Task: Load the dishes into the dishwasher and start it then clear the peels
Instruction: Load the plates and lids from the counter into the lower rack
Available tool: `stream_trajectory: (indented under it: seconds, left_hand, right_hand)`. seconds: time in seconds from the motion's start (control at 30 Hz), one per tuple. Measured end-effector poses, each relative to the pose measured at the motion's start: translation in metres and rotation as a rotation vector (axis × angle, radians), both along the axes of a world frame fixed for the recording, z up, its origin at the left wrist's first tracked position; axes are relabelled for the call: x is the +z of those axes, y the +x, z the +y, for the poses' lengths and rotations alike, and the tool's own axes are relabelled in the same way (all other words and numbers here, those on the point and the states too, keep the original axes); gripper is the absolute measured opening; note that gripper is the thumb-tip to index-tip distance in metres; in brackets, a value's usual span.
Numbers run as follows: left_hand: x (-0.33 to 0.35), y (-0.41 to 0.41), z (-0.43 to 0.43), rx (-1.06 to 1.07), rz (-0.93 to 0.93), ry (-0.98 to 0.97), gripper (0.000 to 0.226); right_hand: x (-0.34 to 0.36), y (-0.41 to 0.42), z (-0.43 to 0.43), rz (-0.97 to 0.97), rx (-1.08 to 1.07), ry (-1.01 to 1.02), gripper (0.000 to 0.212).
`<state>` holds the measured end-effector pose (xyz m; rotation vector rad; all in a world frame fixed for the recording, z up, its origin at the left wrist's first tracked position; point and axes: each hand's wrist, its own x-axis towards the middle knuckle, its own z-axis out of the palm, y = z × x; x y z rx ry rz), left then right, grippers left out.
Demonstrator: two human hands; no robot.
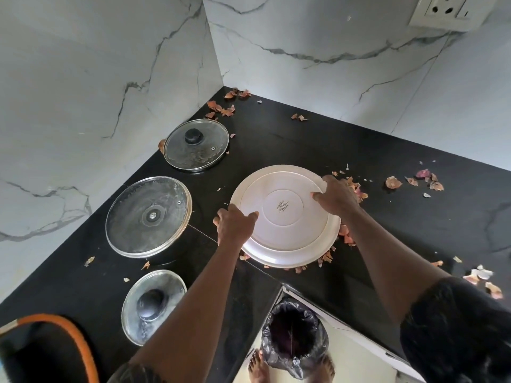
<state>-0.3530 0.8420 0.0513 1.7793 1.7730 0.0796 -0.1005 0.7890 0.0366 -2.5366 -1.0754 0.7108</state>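
The head camera looks down on a black counter (304,139) in a corner of white walls. A white plate (284,217) is in the middle, upside down, with its bottom showing. The left hand (235,225) grips the plate's left edge, fingers curled over the rim. The right hand (336,196) grips the plate's far right edge the same way. I cannot tell if the plate touches the counter.

Dry brown peels (393,183) lie to the right of the plate. More peek out from under its near edge and sit in the corner behind it. Left of the plate are three glass lids in a row: the far lid (196,145), the big lid (149,217) and the near lid (153,306). Below the plate, on the floor, stands a bin (294,335) with a black bag, between two bare feet
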Motion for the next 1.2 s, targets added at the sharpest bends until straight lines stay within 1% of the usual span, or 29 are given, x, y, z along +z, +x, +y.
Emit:
stream_trajectory:
  seconds: [0.13, 0.23, 0.37, 0.5, 0.6, 0.73, 0.8, 0.9, 1.0, 1.13, 1.2]
  left_hand:
    - [-0.002, -0.002, 0.002, 0.053, -0.055, -0.009, 0.073]
    - [-0.003, -0.004, 0.004, 0.106, -0.116, -0.007, 0.072]
    - [0.002, -0.005, 0.005, 0.203, -0.241, 0.056, 0.067]
    - [0.012, -0.006, 0.007, 0.241, -0.328, 0.132, 0.064]
    - [0.016, -0.005, 0.009, 0.243, -0.368, 0.157, 0.067]
    - [0.021, 0.005, 0.004, 0.208, -0.373, 0.178, 0.071]
    - [0.024, 0.013, -0.003, 0.18, -0.38, 0.188, 0.071]
    - [0.023, 0.029, -0.021, 0.093, -0.461, 0.176, 0.07]
    - [0.018, 0.048, -0.053, -0.075, -0.496, 0.201, 0.067]
    - [0.01, 0.073, -0.107, -0.354, -0.426, 0.326, 0.063]
    - [0.009, 0.085, -0.138, -0.475, -0.408, 0.355, 0.062]
  right_hand:
    - [-0.001, 0.006, 0.0, 0.059, -0.031, 0.026, 0.066]
    - [0.001, 0.005, 0.001, 0.079, -0.06, 0.053, 0.059]
    - [0.011, 0.004, -0.002, 0.095, -0.066, 0.113, 0.063]
    - [0.024, 0.004, -0.01, 0.111, -0.06, 0.203, 0.065]
    - [0.041, 0.004, -0.019, 0.1, -0.067, 0.268, 0.067]
    - [0.062, 0.002, -0.043, 0.021, -0.076, 0.272, 0.071]
    - [0.07, 0.0, -0.066, 0.003, -0.112, 0.256, 0.072]
    - [0.078, -0.007, -0.114, -0.045, -0.201, 0.237, 0.073]
    - [0.073, -0.02, -0.174, -0.088, -0.342, 0.235, 0.074]
    - [0.052, -0.042, -0.256, -0.102, -0.526, 0.201, 0.075]
    - [0.044, -0.055, -0.299, -0.099, -0.626, 0.209, 0.075]
